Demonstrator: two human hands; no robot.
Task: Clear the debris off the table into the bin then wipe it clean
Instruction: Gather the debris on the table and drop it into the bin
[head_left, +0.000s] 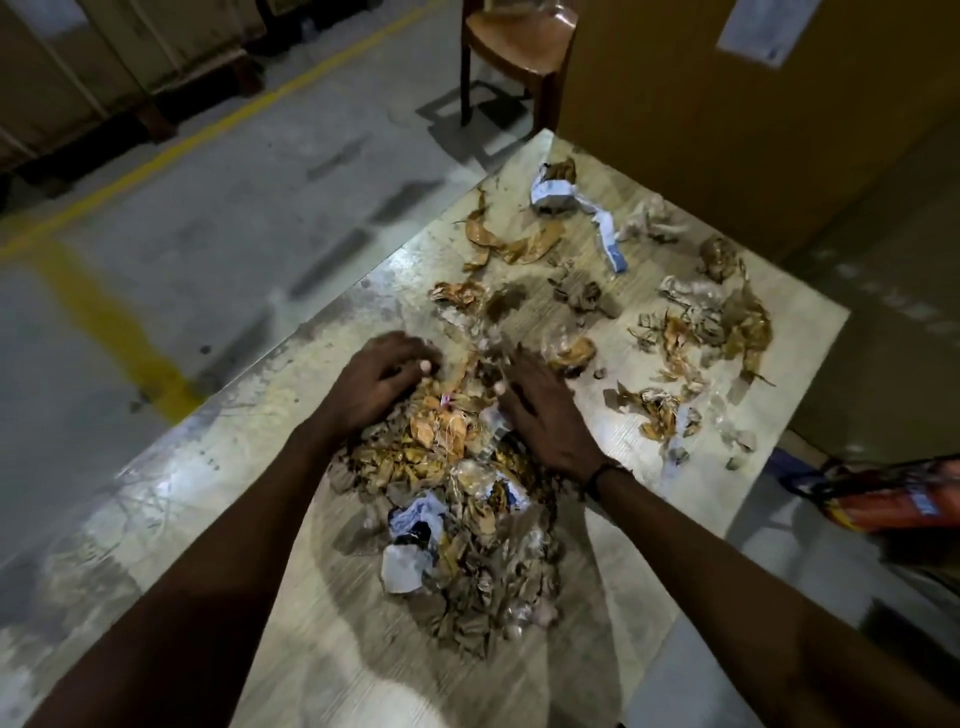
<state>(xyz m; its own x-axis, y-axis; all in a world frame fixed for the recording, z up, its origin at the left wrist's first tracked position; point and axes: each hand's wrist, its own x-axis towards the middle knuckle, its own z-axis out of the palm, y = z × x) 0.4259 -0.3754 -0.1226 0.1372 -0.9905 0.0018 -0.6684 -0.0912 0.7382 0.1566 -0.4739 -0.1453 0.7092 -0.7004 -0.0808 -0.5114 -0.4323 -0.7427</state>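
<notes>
Both hands lie on the far end of a debris heap on the table: the left hand loosely cupped, the right hand flat with fingers spread. More scattered scraps sit beyond, near a cardboard box.

A big heap of dry brown leaves, crumpled white paper and clear plastic scraps lies in the middle of the pale, dusty wooden surface. More leaves and paper bits lie scattered toward the far corner.
</notes>
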